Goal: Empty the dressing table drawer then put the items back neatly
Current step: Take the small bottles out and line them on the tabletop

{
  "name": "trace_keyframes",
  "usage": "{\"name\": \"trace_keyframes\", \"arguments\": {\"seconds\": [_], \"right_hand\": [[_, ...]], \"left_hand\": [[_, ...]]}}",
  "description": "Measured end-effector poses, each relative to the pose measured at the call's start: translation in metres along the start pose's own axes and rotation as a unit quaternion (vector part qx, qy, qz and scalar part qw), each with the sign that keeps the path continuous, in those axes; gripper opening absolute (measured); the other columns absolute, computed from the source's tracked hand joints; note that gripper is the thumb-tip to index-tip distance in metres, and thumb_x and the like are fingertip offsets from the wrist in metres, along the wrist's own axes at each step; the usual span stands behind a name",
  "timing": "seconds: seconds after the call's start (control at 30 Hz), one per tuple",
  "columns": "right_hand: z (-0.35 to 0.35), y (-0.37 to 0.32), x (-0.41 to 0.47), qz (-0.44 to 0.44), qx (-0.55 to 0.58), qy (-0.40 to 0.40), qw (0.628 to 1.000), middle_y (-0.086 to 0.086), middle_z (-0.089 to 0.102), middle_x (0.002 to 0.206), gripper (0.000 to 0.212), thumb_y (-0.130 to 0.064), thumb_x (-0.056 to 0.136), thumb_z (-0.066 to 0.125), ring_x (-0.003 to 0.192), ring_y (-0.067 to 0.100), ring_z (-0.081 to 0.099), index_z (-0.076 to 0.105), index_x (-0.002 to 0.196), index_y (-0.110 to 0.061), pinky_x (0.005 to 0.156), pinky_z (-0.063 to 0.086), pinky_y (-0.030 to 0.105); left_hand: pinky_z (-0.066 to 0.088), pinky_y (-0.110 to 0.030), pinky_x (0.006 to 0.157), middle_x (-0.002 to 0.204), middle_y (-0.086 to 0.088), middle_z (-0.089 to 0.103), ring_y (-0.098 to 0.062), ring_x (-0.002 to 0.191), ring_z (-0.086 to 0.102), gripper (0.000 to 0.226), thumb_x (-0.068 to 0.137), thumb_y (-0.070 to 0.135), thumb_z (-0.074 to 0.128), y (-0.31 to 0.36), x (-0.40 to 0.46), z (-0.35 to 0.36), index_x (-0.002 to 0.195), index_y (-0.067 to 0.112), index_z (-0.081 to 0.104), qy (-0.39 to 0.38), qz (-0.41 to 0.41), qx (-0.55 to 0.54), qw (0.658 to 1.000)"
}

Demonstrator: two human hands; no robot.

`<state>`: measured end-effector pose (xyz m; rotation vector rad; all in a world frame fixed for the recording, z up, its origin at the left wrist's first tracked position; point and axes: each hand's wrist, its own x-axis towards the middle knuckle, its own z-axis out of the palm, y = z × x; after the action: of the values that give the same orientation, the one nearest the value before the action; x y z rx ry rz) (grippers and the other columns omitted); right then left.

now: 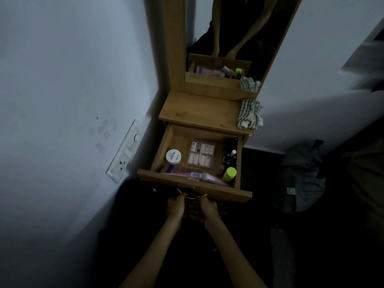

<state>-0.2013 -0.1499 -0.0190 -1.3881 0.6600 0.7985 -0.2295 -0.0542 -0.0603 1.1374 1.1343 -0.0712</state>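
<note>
While the drawer (195, 185) of the dressing table (199, 113) stands pulled out, both your hands sit just below its front panel at the metal handle (190, 195). Your left hand (175, 206) curls at the handle's left end and your right hand (204, 207) at its right end; the light is too dim for you to tell whether the fingers are actually closed on the handle or only resting against it.

Inside the drawer, a white round jar (173, 156) lies near the left wall. Beside it, toward the middle, lies a clear case of press-on nails (201, 153). Along the inside of the front panel lies a pink tube (188, 174). A bottle with a lime-green cap (229, 173) stands in the front right corner, and behind it, along the right wall, small dark bottles (229, 155) crowd together, too shadowed to identify. Above the drawer, a checked cloth (249, 114) lies crumpled on the right edge of the tabletop, below the mirror (220, 38).
</note>
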Motion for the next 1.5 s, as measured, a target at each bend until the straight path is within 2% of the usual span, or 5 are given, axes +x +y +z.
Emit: {"name": "trace_keyframes", "arguments": {"seconds": [0.4,0.63,0.93,1.13,1.5], "right_hand": [[-0.016,-0.032,-0.037,-0.043,-0.041,-0.049,0.997,0.009,0.078,0.079,0.022,-0.023,0.093,0.067,0.074,0.021,0.074,0.075,0.094,-0.003,0.069,0.060,0.034],[-0.026,-0.077,-0.057,-0.124,-0.009,-0.116,0.985,0.014,0.075,0.087,0.024,-0.021,0.097,0.064,0.077,0.022,0.072,0.074,0.100,0.001,0.075,0.061,0.034],[-0.057,-0.114,-0.032,-0.333,-0.161,0.104,0.923,-0.003,0.075,0.076,0.017,-0.020,0.093,0.066,0.076,0.011,0.071,0.077,0.080,-0.017,0.069,0.056,0.028],[-0.081,-0.116,-0.005,-0.415,-0.384,0.230,0.792,-0.003,0.070,0.103,0.023,-0.023,0.084,0.075,0.088,0.011,0.067,0.072,0.106,-0.019,0.077,0.060,0.035],[-0.084,-0.105,0.021,-0.380,-0.507,0.231,0.739,0.005,0.063,0.101,0.031,-0.037,0.082,0.072,0.092,0.025,0.063,0.070,0.105,-0.017,0.072,0.057,0.040]], "left_hand": [[0.048,-0.021,0.068,0.082,0.000,0.072,-0.009,0.080,0.067,0.016,0.093,0.022,0.062,0.053,-0.074,0.010,0.082,0.014,0.071,0.113,0.241,0.002,0.964],[0.037,-0.009,0.055,0.057,0.011,0.046,0.001,0.058,0.052,0.033,0.088,0.009,0.065,0.113,-0.061,0.011,0.060,0.015,0.049,0.090,0.480,0.174,0.855],[0.051,-0.030,0.082,0.096,0.005,0.070,-0.011,0.091,0.064,0.022,0.094,0.041,0.061,0.141,0.014,0.014,0.102,0.022,0.068,-0.110,0.293,0.523,0.793],[0.051,-0.028,0.081,0.099,0.006,0.068,-0.011,0.094,0.063,0.013,0.090,0.033,0.069,0.143,0.011,0.032,0.100,0.024,0.066,-0.119,0.351,0.543,0.754],[0.041,-0.020,0.065,0.099,0.007,0.072,-0.010,0.086,0.063,0.021,0.080,0.028,0.074,0.130,-0.005,0.095,0.101,0.025,0.070,-0.185,0.430,0.505,0.725]]}}
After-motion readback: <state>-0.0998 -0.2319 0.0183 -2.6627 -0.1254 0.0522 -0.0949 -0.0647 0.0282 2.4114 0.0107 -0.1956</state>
